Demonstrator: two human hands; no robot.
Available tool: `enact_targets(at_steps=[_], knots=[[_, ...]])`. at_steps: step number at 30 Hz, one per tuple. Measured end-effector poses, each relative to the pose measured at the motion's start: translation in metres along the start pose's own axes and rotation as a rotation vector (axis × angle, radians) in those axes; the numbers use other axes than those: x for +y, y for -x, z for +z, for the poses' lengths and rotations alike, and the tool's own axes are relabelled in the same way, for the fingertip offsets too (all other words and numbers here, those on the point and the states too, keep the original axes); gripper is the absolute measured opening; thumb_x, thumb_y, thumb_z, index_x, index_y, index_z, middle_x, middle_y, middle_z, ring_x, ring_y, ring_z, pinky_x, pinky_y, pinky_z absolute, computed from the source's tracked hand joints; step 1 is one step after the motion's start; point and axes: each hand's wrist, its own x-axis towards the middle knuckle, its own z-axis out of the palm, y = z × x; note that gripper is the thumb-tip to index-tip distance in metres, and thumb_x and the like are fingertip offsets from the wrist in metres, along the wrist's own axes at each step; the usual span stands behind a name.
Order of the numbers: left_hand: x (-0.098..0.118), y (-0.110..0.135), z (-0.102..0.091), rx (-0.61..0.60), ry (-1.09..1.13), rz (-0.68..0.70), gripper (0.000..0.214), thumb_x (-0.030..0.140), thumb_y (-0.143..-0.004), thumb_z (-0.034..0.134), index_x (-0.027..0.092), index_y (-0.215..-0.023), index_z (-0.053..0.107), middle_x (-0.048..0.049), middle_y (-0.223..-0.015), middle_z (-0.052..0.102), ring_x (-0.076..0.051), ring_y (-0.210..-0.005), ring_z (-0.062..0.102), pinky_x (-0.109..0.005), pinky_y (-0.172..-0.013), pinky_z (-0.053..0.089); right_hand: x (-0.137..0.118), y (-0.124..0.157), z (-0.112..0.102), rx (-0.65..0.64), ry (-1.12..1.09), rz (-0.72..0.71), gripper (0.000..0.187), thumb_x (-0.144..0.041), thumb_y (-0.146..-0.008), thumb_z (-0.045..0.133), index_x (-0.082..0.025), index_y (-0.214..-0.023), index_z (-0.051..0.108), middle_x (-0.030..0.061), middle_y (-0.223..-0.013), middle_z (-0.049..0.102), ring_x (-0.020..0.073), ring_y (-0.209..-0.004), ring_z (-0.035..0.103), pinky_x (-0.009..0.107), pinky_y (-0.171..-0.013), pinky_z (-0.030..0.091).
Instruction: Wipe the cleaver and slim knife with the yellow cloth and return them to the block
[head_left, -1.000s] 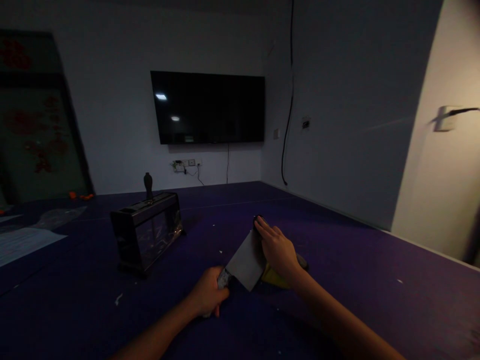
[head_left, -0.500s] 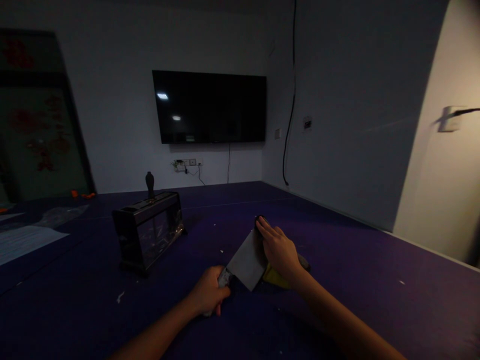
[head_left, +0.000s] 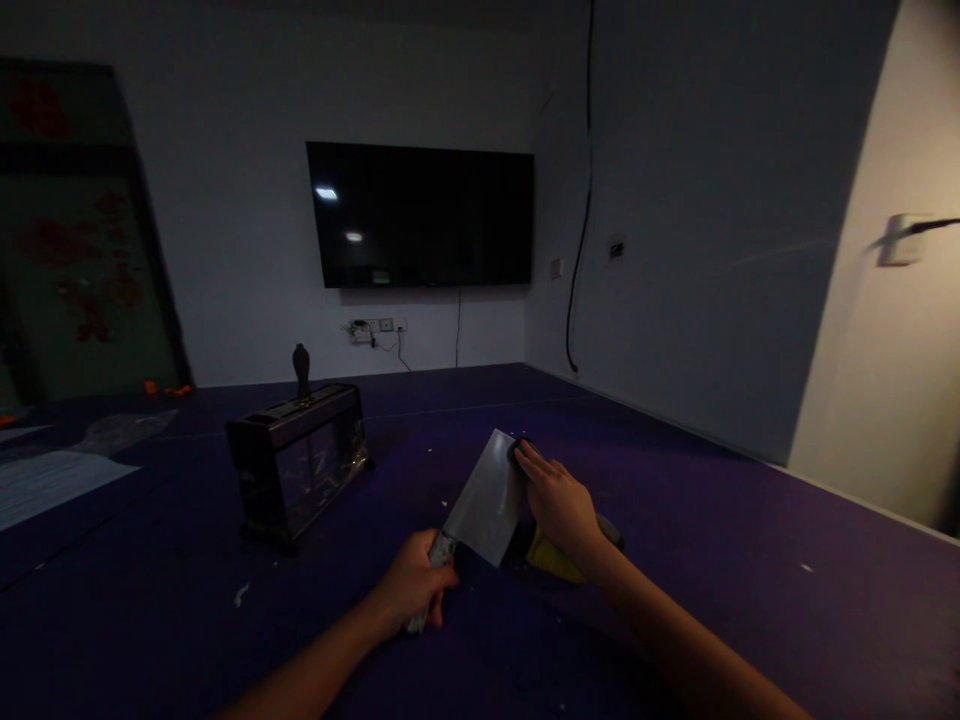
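My left hand (head_left: 417,580) is closed around the pale, worn handle (head_left: 442,548) of a cleaver. The cleaver's broad blade (head_left: 491,500) points up and away, its far corner showing left of my right fingers. My right hand (head_left: 559,505) lies over a yellow-and-black object (head_left: 553,556) that rests on the purple surface, fingers together and bent onto its dark rounded end. That object is mostly covered by the hand, so its kind is unclear. The blade's right edge lies against or just beside this dark end; the exact contact is hidden.
A dark box-like frame with clear sides (head_left: 315,470) and a knob on top stands at the left. Paper sheets (head_left: 60,485) and clear plastic lie farther left. Small white scraps (head_left: 241,595) dot the purple surface (head_left: 420,680). A television (head_left: 427,215) hangs on the wall.
The cleaver has turned more upright and shifted slightly left, exposing its far corner, and its blade catches more light. My left wrist has turned a little; my right hand stays nearly in place.
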Motion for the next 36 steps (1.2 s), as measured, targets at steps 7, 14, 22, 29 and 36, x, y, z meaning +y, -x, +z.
enact_targets(at_steps=[7, 14, 22, 29, 36], knots=[[-0.006, -0.002, -0.001, 0.014, 0.035, 0.004, 0.015, 0.012, -0.062, 0.050, 0.018, -0.073, 0.041, 0.0101, -0.038, 0.043, -0.009, -0.026, 0.043, -0.015, -0.029, 0.029, 0.000, 0.000, 0.001, 0.005, -0.008, 0.016, 0.051, -0.007, -0.078, 0.035, -0.018, -0.126, 0.044, 0.0025, -0.134, 0.040, 0.0210, -0.103, 0.052, 0.032, -0.081, 0.046], [-0.006, -0.002, -0.001, 0.050, 0.061, -0.005, 0.015, 0.012, -0.060, 0.049, 0.018, -0.071, 0.041, 0.0103, -0.037, 0.042, -0.008, -0.025, 0.042, -0.014, -0.028, 0.028, -0.003, 0.001, 0.001, -0.011, -0.053, -0.016, 0.050, -0.006, -0.077, 0.035, -0.016, -0.124, 0.046, 0.0045, -0.133, 0.042, 0.0204, -0.106, 0.051, 0.032, -0.085, 0.044], [-0.005, -0.001, 0.000, 0.109, 0.062, -0.025, 0.014, 0.012, -0.062, 0.046, 0.019, -0.074, 0.042, 0.0105, -0.036, 0.041, -0.009, -0.026, 0.042, -0.016, -0.029, 0.031, -0.010, 0.002, 0.005, -0.079, -0.152, -0.081, 0.052, -0.005, -0.074, 0.036, -0.016, -0.124, 0.047, 0.0054, -0.132, 0.042, 0.0205, -0.109, 0.050, 0.031, -0.089, 0.041], [-0.003, 0.000, 0.000, 0.110, 0.060, -0.036, 0.015, 0.012, -0.062, 0.046, 0.018, -0.075, 0.043, 0.0097, -0.035, 0.042, -0.009, -0.027, 0.043, -0.016, -0.030, 0.030, -0.012, 0.002, 0.005, -0.085, -0.207, -0.108, 0.051, -0.005, -0.074, 0.036, -0.013, -0.123, 0.049, 0.0079, -0.131, 0.043, 0.0203, -0.111, 0.049, 0.031, -0.091, 0.040], [0.000, 0.002, 0.001, 0.160, 0.086, -0.048, 0.014, 0.013, -0.063, 0.046, 0.018, -0.075, 0.043, 0.0100, -0.037, 0.041, -0.009, -0.027, 0.042, -0.016, -0.030, 0.029, -0.017, 0.004, 0.005, -0.092, -0.247, -0.182, 0.051, -0.007, -0.073, 0.038, -0.016, -0.121, 0.051, 0.0059, -0.130, 0.044, 0.0203, -0.108, 0.051, 0.032, -0.090, 0.041]])
